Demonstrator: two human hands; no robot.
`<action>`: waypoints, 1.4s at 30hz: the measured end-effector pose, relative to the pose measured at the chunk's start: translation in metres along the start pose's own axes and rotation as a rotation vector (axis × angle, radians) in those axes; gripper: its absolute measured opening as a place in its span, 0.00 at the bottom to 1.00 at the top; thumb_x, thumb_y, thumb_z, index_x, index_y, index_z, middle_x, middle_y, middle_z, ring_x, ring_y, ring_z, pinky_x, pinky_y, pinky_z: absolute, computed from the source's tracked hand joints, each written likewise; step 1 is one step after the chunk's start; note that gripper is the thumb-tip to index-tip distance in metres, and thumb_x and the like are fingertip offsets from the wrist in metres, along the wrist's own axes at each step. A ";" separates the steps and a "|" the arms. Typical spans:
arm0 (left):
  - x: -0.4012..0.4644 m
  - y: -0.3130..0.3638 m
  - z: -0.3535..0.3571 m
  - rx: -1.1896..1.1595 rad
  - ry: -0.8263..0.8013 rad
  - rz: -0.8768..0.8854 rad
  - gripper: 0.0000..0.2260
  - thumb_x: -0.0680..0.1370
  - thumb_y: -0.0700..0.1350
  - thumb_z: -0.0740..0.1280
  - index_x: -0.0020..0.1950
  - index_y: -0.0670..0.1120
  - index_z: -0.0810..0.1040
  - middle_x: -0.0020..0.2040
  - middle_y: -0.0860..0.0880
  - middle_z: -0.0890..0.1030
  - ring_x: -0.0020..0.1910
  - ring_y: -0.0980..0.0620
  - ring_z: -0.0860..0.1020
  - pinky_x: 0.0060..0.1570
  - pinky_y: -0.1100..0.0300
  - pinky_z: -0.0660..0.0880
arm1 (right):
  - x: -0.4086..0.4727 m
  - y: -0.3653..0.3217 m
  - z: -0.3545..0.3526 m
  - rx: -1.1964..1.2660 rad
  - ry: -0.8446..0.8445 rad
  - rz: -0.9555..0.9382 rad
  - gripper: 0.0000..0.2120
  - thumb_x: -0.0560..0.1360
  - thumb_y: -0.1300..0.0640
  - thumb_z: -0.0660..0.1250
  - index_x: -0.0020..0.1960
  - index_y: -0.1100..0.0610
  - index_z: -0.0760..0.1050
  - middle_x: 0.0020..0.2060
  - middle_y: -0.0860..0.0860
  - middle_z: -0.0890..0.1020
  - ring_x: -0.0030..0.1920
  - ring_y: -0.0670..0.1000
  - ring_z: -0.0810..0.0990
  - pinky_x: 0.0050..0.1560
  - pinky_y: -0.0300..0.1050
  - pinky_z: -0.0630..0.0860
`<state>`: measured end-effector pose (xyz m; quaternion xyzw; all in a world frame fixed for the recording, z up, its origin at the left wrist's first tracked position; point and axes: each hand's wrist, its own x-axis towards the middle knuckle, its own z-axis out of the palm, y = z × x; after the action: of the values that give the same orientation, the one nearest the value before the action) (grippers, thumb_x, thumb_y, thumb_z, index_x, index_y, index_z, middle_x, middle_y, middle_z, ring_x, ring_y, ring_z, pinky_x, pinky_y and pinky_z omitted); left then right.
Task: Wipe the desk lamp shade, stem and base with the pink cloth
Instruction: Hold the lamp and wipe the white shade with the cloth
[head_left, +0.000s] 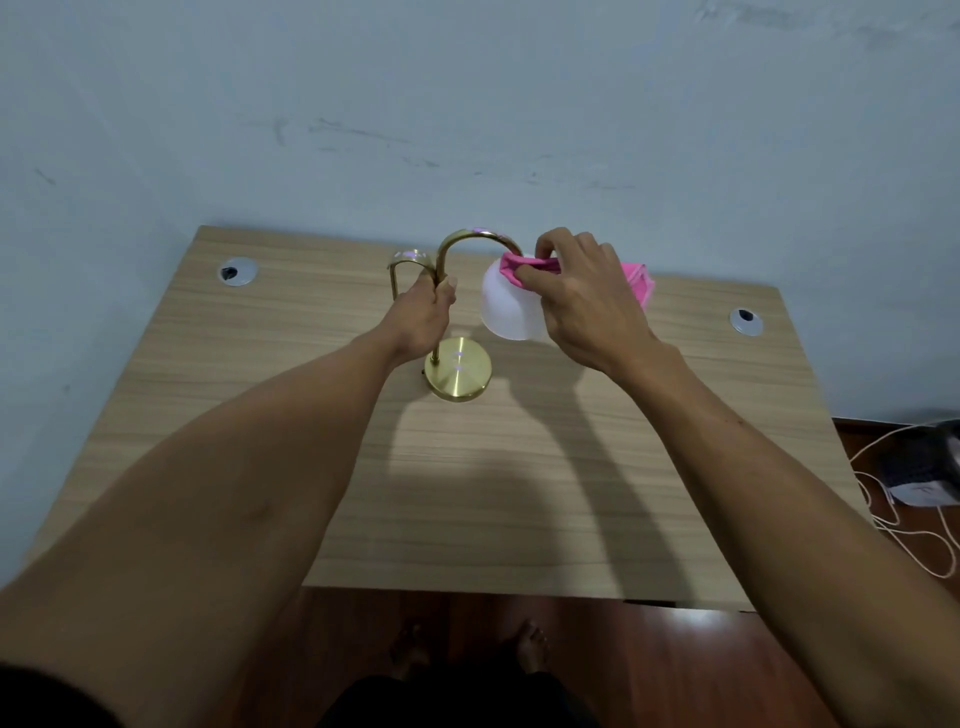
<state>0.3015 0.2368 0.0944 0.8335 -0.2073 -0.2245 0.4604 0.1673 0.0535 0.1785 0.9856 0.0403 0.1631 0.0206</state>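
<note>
Head view: left hand (423, 312) grips the stem (441, 270); right hand (576, 296) pinches the pink cloth (524, 270) against the shade (506, 306). Stem and base (460, 371) probably remain.

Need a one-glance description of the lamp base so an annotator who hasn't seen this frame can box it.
Start at the wooden desk against the pale blue wall. Near its middle stands a brass lamp; follow the stem, which the left hand grips, down to the desktop. The lamp base is the flat, round, shiny gold disc there, unlike the white shade hanging above right or the grey cable holes near the desk's corners.
</note>
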 end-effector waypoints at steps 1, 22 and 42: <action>0.000 0.000 0.000 0.000 0.000 0.000 0.19 0.84 0.57 0.52 0.66 0.45 0.68 0.65 0.44 0.78 0.66 0.48 0.75 0.62 0.55 0.69 | -0.004 0.005 0.001 0.027 0.015 0.016 0.22 0.75 0.64 0.55 0.61 0.54 0.81 0.54 0.57 0.76 0.46 0.60 0.72 0.43 0.51 0.63; 0.005 -0.006 0.001 0.039 0.027 0.000 0.17 0.84 0.59 0.52 0.61 0.48 0.69 0.61 0.47 0.80 0.62 0.47 0.76 0.63 0.51 0.70 | -0.018 -0.003 0.004 -0.010 0.242 0.110 0.21 0.76 0.66 0.58 0.65 0.57 0.80 0.55 0.60 0.78 0.50 0.61 0.74 0.45 0.51 0.63; 0.003 -0.004 -0.001 0.036 0.016 0.003 0.19 0.83 0.59 0.52 0.63 0.46 0.70 0.62 0.45 0.80 0.63 0.46 0.77 0.63 0.51 0.71 | -0.038 -0.054 0.044 -0.370 0.251 -0.140 0.16 0.80 0.66 0.57 0.65 0.60 0.77 0.59 0.56 0.77 0.53 0.59 0.75 0.47 0.52 0.67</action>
<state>0.3054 0.2380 0.0907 0.8429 -0.2092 -0.2134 0.4474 0.1412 0.1032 0.1217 0.9319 0.0801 0.2870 0.2068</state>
